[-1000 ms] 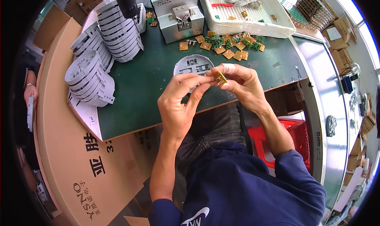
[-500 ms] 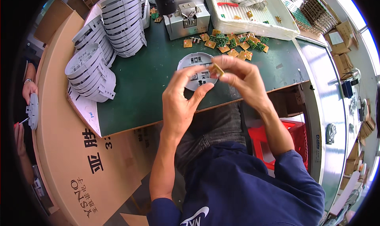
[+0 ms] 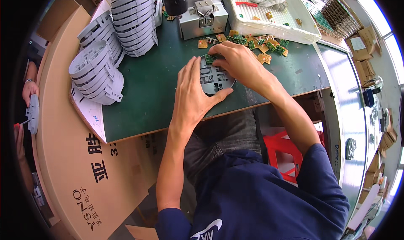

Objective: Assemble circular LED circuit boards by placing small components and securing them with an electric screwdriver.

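Nearest me, on the green worktop (image 3: 151,92), I see my left hand (image 3: 194,92) laid flat, fingers spread wide, pinning the near-left rim of a grey round plastic plate (image 3: 215,81). Nothing is gripped; it only presses. The plate lies flat, partly hidden under both hands, so I cannot tell any long axis.

Just beyond, my right hand (image 3: 239,62) is pinched narrow on a small green circuit board (image 3: 210,58), held at the plate's far edge. The right hand is the nearer to the board; the plate lies directly toward me from it. Board orientation: too small to tell.

Farther out: loose boards (image 3: 261,44), a white tray (image 3: 273,25), stacked grey plates (image 3: 134,21).
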`<state>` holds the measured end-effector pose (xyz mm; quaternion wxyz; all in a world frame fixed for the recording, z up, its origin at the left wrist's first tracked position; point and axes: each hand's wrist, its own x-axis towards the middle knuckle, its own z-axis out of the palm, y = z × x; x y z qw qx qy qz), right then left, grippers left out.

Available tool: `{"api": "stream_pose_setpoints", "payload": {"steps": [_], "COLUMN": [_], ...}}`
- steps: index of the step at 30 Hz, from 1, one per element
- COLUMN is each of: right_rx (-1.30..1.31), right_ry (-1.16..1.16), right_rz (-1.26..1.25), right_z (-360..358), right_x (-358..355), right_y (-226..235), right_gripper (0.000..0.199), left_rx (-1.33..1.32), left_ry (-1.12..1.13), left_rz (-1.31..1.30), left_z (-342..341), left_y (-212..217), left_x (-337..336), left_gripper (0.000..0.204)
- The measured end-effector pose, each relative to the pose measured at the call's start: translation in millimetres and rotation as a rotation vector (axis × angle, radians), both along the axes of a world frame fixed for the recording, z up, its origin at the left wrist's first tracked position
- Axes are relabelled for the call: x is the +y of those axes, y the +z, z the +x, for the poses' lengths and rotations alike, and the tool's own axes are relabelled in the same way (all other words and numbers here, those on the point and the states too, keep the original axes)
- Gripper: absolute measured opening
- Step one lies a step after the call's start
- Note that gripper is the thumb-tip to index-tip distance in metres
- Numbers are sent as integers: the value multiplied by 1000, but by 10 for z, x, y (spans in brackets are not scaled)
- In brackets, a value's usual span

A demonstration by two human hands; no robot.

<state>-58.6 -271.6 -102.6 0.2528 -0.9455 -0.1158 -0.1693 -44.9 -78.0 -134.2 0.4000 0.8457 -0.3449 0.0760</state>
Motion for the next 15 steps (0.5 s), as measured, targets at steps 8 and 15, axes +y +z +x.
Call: {"api": "stream_pose_setpoints", "payload": {"steps": [8,15], "right_rx": [8,-77], "right_ry": [32,105], "right_rz": [-44,-122], "right_z": [-26,-171], "right_x": [7,-94], "right_y": [79,-77], "right_gripper": [33,31], "left_rx": [-9,-62], "left_ry": [5,7], "left_rz": [-36,29], "left_z": [-10,-2], "left_y": [14,22], "left_x": [-17,-26], "left_gripper": [96,83]}}
